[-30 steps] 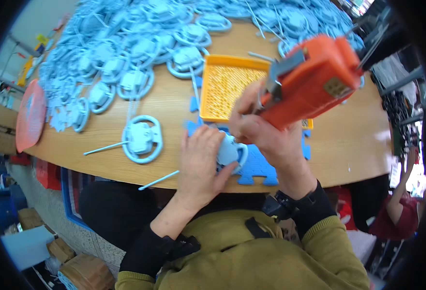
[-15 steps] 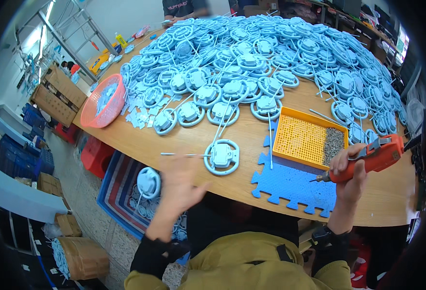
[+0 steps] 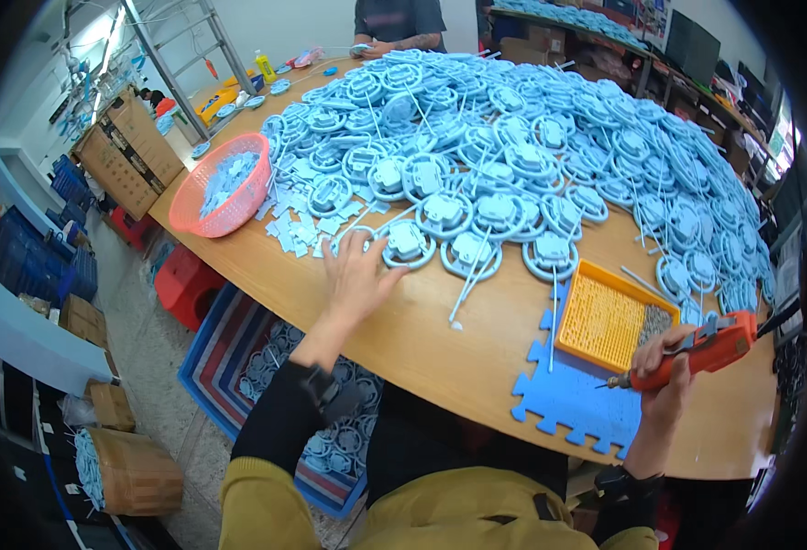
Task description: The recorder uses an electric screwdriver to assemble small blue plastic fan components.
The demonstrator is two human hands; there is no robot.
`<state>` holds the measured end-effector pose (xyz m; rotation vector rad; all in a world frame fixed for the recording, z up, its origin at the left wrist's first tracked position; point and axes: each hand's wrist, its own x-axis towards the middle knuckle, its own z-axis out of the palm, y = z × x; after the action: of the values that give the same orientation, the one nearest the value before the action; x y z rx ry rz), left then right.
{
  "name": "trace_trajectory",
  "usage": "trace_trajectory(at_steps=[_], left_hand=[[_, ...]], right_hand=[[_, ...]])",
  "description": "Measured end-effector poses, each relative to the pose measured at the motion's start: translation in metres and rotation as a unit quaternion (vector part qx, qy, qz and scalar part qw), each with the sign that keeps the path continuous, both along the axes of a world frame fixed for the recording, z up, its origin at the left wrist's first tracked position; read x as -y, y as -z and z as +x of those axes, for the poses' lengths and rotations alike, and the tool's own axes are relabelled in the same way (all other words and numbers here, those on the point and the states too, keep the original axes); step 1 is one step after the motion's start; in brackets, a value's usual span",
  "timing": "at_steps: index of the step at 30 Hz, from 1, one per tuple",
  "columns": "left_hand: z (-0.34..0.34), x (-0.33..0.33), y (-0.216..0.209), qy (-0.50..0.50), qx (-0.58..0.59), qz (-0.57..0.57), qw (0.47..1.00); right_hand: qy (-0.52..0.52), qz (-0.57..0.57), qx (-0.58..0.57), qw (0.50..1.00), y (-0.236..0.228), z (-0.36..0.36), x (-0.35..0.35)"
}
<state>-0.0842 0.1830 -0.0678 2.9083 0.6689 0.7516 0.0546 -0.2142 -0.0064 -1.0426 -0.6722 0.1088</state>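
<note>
My left hand [image 3: 359, 280] reaches over the table with fingers spread. Its fingertips rest at a light-blue ring-shaped plastic part [image 3: 357, 240], mostly hidden behind them; whether they press on it is unclear. The thumb lies beside a second such part [image 3: 407, 241], which has a raised block in its middle. My right hand [image 3: 664, 362] is wrapped around a red electric screwdriver [image 3: 717, 348], its bit pointing left above the blue foam mat [image 3: 573, 399]. Just beyond the bit stands a yellow tray [image 3: 596, 321] with a perforated insert and a heap of small screws [image 3: 657, 323].
A big pile of blue ring parts [image 3: 513, 137] with thin rods covers the far table. At left stands a pink basket [image 3: 225, 215] near scattered small blue pieces [image 3: 298, 229]. Below the edge, a striped bin [image 3: 215, 367] contains more parts. Another person [image 3: 399, 27] sits opposite.
My left hand has moved forward to the row of parts. The part lying near the table edge and the one above the bin have gone from there. The screwdriver stays in my right hand.
</note>
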Motion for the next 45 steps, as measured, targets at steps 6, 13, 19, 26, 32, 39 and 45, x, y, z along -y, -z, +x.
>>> trace_trajectory(at_steps=[6, 13, 19, 26, 32, 39, 45], left_hand=[[0.135, -0.043, -0.010, -0.075, -0.013, -0.094, 0.993], [0.197, -0.040, -0.015, -0.106, -0.121, -0.097, 0.982], [0.154, -0.019, 0.010, 0.027, 0.045, -0.037, 0.998], [0.123, -0.071, 0.040, 0.094, 0.150, -0.230, 0.957], [0.094, -0.032, -0.033, 0.045, 0.372, -0.489, 0.788], [0.027, 0.137, -0.007, 0.026, 0.399, -0.574, 0.715], [-0.025, 0.220, 0.019, -0.017, 0.365, -0.668, 0.648]], right_hand=[[0.027, -0.017, -0.026, 0.999, -0.002, 0.005, -0.015], [0.059, -0.039, -0.015, 0.997, 0.000, 0.012, -0.002], [0.081, -0.037, 0.001, 0.996, 0.005, 0.035, 0.012], [0.070, -0.005, -0.007, 0.998, 0.008, 0.058, 0.026], [0.049, 0.074, -0.001, 0.996, 0.028, 0.085, 0.020], [0.130, 0.086, 0.001, 0.988, 0.043, 0.098, 0.022], [0.106, 0.031, -0.004, 0.994, 0.045, 0.105, 0.016]])
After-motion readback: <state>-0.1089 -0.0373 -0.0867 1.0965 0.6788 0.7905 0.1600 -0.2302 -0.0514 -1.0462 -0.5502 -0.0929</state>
